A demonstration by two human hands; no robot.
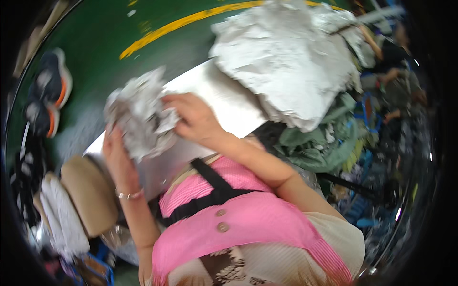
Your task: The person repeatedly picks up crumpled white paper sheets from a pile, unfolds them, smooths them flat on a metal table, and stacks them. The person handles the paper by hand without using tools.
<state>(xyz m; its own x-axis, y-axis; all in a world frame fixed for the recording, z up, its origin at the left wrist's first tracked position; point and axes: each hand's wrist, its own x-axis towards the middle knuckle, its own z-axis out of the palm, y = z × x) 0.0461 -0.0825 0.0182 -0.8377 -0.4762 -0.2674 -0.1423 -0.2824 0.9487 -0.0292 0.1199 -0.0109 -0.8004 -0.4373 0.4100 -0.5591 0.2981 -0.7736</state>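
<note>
Hands: both on a crumpled white-grey bundle [138, 112], roughly 10 o'clock from frame centre.
Left hand [117, 152]: palm flat against the bundle's lower left side, fingers closed around it; thin bracelet [130, 194] on the wrist.
Right hand [193, 119]: fingers curled, pinching the bundle's right edge at about 3 o'clock of the bundle.
Bundle: looks like crushed paper or thin fabric, blurred, material not certain; held just above a white tabletop [224, 102].
Containers: none clearly readable; a blue-edged crate or basket [93, 269] at 7 o'clock, contents too blurred to tell.
Big pile: large heap of the same pale crumpled material [286, 57] at 1 o'clock, lying on the far end of the tabletop.
Obstruction: green cloth heap [324, 143] at 3 o'clock, just beside the table edge and under the pile.
Left side: tan padded seat [88, 193] at 8 o'clock, white folded cloth [59, 214] beside it.
Floor: dark green with a yellow line [181, 21] at 12 o'clock; dark shoes with orange trim [50, 93] at 9 o'clock.
</note>
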